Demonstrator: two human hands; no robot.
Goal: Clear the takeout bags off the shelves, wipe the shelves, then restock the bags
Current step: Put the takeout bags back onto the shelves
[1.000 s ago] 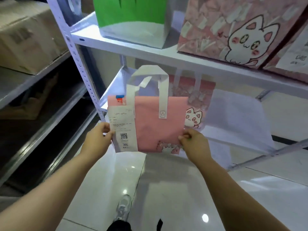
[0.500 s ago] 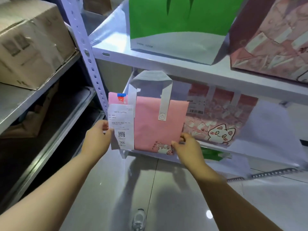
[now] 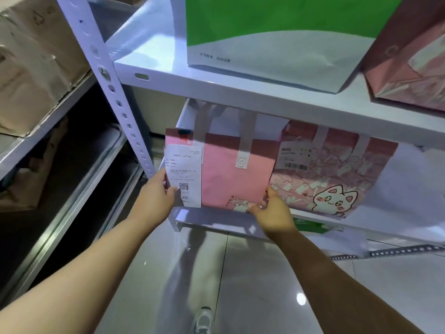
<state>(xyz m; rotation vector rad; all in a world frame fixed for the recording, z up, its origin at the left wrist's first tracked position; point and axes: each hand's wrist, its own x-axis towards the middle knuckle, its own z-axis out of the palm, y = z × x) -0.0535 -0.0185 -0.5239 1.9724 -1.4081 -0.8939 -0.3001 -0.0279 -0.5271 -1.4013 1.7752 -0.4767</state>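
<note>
Gripping a pink bag [image 3: 237, 179] at the receipt [image 3: 184, 169] with the left hand [image 3: 154, 200], pinching its opposite corner with the right hand [image 3: 273, 214], beside a cat-print bag [image 3: 337, 179].

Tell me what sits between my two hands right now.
The pink bag, seen in the head view. The left hand holds its left edge over the receipt, and the right hand grips its lower right corner.
</note>
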